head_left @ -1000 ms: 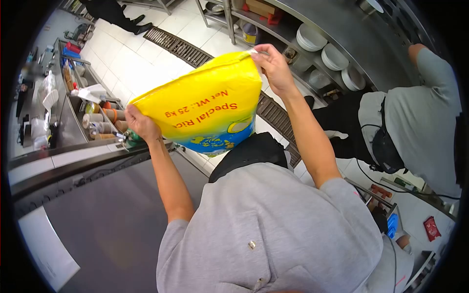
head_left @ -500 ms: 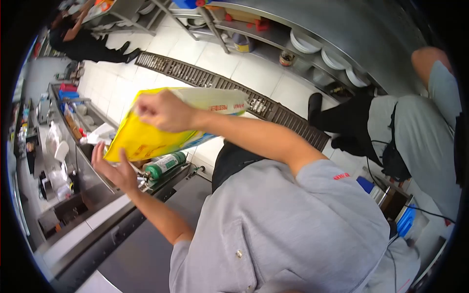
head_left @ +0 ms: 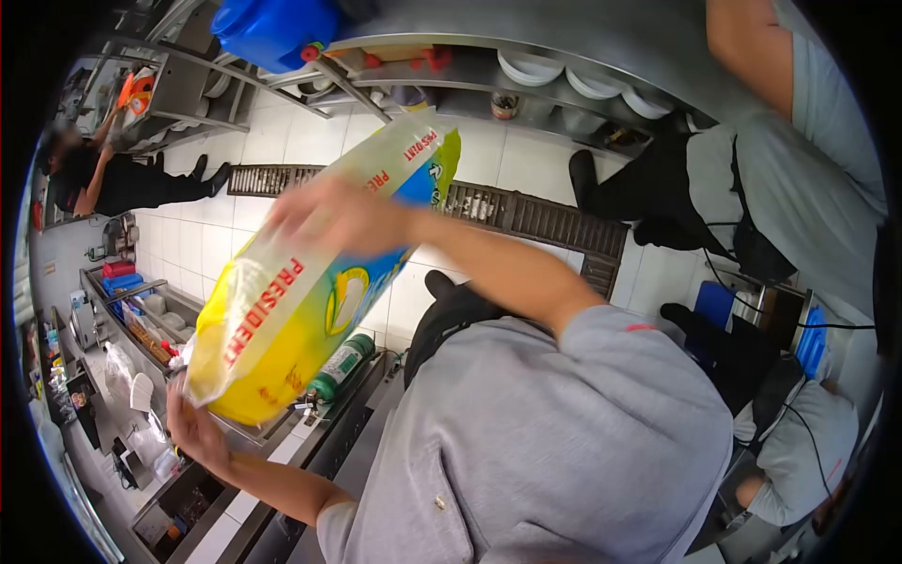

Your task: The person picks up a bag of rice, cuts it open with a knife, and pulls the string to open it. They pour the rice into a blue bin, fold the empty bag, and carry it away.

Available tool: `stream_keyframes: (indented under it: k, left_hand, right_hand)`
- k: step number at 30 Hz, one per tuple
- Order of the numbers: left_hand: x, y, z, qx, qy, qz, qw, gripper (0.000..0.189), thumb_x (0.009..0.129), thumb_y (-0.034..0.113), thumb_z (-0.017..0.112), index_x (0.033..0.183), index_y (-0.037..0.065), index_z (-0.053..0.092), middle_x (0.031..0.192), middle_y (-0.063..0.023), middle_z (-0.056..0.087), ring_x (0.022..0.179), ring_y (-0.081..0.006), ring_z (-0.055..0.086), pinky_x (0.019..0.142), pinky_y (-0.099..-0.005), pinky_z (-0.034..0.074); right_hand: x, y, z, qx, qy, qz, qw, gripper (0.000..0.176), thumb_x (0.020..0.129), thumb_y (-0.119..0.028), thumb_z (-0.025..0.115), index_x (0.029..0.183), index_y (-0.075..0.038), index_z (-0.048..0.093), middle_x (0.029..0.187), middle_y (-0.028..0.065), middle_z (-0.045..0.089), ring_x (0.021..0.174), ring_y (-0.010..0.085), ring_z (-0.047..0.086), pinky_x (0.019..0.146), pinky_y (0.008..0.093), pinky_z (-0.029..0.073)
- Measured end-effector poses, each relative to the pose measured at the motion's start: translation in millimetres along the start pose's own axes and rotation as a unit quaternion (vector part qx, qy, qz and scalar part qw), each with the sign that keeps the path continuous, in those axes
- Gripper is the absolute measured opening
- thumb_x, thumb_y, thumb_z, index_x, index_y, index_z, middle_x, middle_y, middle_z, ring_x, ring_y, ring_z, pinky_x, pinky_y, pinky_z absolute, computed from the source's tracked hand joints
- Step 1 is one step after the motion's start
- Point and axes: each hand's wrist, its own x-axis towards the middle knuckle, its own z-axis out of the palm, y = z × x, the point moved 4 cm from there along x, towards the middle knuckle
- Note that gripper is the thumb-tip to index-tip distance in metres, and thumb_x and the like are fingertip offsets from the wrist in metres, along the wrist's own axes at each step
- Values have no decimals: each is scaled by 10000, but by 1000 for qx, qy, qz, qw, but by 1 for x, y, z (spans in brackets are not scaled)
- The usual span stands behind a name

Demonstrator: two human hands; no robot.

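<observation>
overhead, both hands (head_left: 329, 214) gripping rice sack (head_left: 310, 291)

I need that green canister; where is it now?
Head view, left of centre: the green canister lies on its side at the counter edge, beside the lower end of the yellow rice bag.

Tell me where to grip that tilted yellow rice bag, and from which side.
Probably the low yellow end of the rice bag, from underneath, where the left hand sits: the bag slants and looks fullest there, so that end likely needs support. Steady the upper part from the side, as the right hand does.
</observation>
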Motion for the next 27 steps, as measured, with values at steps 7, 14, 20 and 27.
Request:
stream_keyframes:
  k: [7, 14, 20, 27]
  left_hand:
    - [-58, -13, -114, -88, 278, 31, 956, 237, 871, 40, 567, 1100, -21, 573, 1096, -143, 600, 1018, -254, 558, 904, -400, 462]
    - [-117, -44, -195, -84, 354, -38, 931, 294, 846, 82, 618, 1122, -10, 576, 1120, -143, 608, 975, -246, 595, 877, -415, 490]
    - [-114, -37, -166, -94, 375, -69, 920, 195, 889, 35, 567, 1070, -37, 557, 1036, -89, 558, 938, -183, 542, 881, -335, 435]
    - [-86, -93, -124, -156, 297, -89, 938, 193, 920, 33, 540, 1091, -55, 560, 1053, -108, 618, 962, -161, 582, 886, -281, 440]
  right_hand:
    - [-90, 223, -186, -186, 223, 380, 878, 312, 875, -317, 623, 1004, -34, 643, 920, 70, 662, 847, 145, 610, 791, 307, 487]
    - [-124, 250, -95, 449, 102, 426, 779, 263, 830, -160, 636, 1030, 10, 620, 957, 98, 661, 853, 203, 638, 806, 330, 504]
    - [-130, 261, -120, 270, 117, 438, 849, 53, 803, -54, 633, 846, -36, 607, 749, 13, 601, 648, 111, 551, 634, 263, 459]
    - [-172, 283, -150, 197, 155, 499, 830, 71, 788, -66, 636, 744, -63, 580, 690, 1, 566, 580, 98, 495, 552, 232, 398]
